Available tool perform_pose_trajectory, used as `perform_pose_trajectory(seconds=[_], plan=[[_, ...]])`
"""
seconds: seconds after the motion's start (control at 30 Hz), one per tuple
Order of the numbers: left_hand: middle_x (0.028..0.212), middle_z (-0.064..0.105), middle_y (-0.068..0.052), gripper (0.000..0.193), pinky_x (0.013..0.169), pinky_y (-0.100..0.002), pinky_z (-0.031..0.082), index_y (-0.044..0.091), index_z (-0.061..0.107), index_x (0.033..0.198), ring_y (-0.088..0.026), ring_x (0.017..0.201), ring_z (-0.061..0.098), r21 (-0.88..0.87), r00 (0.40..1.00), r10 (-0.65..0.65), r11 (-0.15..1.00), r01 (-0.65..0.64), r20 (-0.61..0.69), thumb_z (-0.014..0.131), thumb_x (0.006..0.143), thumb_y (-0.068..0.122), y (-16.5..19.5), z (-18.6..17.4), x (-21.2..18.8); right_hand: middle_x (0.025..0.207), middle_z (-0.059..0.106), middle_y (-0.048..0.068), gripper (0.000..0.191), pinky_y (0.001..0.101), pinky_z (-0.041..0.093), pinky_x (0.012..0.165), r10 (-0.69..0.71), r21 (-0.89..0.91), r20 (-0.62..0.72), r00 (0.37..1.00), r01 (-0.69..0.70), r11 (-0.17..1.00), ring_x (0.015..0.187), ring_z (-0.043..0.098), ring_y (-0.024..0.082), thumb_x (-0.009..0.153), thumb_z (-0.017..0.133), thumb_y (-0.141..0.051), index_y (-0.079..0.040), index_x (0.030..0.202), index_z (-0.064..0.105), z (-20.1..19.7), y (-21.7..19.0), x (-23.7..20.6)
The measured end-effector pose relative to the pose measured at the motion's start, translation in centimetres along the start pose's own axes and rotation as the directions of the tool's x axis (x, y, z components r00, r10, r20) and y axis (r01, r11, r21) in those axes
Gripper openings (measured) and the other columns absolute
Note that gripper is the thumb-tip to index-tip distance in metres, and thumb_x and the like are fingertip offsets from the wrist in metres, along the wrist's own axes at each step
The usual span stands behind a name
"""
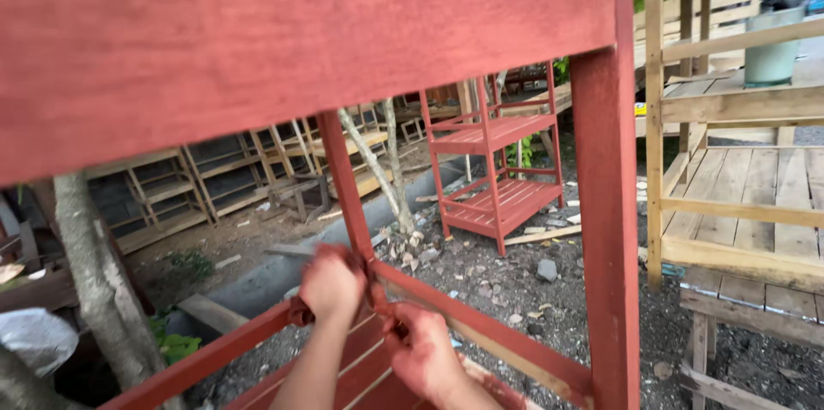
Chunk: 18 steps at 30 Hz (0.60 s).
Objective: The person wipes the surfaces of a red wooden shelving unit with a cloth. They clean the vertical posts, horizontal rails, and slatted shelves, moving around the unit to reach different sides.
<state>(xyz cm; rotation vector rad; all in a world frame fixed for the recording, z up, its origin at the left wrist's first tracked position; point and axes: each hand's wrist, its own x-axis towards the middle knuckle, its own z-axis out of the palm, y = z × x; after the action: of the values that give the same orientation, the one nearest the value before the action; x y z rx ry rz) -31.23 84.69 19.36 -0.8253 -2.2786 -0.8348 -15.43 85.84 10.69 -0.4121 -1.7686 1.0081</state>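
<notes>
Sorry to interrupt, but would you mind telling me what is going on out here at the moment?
A person is working with both bare hands on a red-painted wooden frame outdoors. The left hand grips the joint where a rear post meets a lower rail, and the paint-stained right hand presses on the rail beside it. Behind stand a finished red shelf unit, unpainted wooden racks and a bare wooden bench on stony ground.

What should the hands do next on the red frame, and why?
Probably keep rubbing along the lower rail. Both paint-stained hands, the left hand and the right hand, press at the joint by the red post, and bare wood shows on that rail's edge.
</notes>
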Motion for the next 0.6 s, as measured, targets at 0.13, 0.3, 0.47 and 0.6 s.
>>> perform_pose_trajectory(seconds=[0.13,0.3,0.47,0.6], plan=[[0.112,0.071,-0.016,0.048,0.087,-0.051,0.055,0.011,0.069,0.114,-0.04,0.103,0.069,-0.256,0.92,-0.263,0.948,0.19,-0.29,0.069,0.087,0.051,-0.6,-3.6,4.3,0.076,0.069,0.008,0.013,0.0286,0.053,0.061,-0.034,-0.048,0.033,0.999,0.035,0.998,0.068,0.066,0.011,0.077,0.064,0.007,-0.002,0.084,0.068,-0.2,-0.3,0.3],[0.115,0.071,-0.022,0.07,0.091,-0.053,0.054,0.009,0.069,0.121,-0.043,0.108,0.067,-0.414,0.953,-0.303,0.864,0.288,0.033,0.082,0.069,0.055,-2.0,-7.0,4.9,0.071,0.069,0.01,0.012,0.029,0.053,0.059,-0.026,-0.109,-0.002,1.0,0.025,0.994,0.063,0.065,0.011,0.08,0.063,0.004,-0.004,0.086,0.071,-0.8,-1.0,0.5],[0.114,0.075,-0.025,0.055,0.095,-0.051,0.056,0.009,0.08,0.112,-0.044,0.109,0.071,-0.357,0.913,-0.312,0.847,0.393,0.263,0.062,0.093,0.057,-1.3,-3.6,-1.0,0.079,0.067,0.001,0.037,0.0236,0.054,0.057,-0.025,0.278,-0.163,0.986,0.071,0.958,0.064,0.062,0.007,0.085,0.055,0.009,-0.006,0.114,0.073,-1.6,-2.1,0.0],[0.113,0.071,-0.025,0.054,0.089,-0.052,0.058,0.008,0.072,0.113,-0.044,0.102,0.071,-0.347,0.894,-0.416,0.824,0.448,0.168,0.072,0.081,0.051,0.4,-1.7,-3.4,0.078,0.065,0.0,0.038,0.0228,0.053,0.057,-0.011,0.289,-0.224,0.975,0.077,0.954,0.065,0.059,0.006,0.093,0.053,0.006,-0.003,0.124,0.072,-1.7,-3.1,-0.4]])
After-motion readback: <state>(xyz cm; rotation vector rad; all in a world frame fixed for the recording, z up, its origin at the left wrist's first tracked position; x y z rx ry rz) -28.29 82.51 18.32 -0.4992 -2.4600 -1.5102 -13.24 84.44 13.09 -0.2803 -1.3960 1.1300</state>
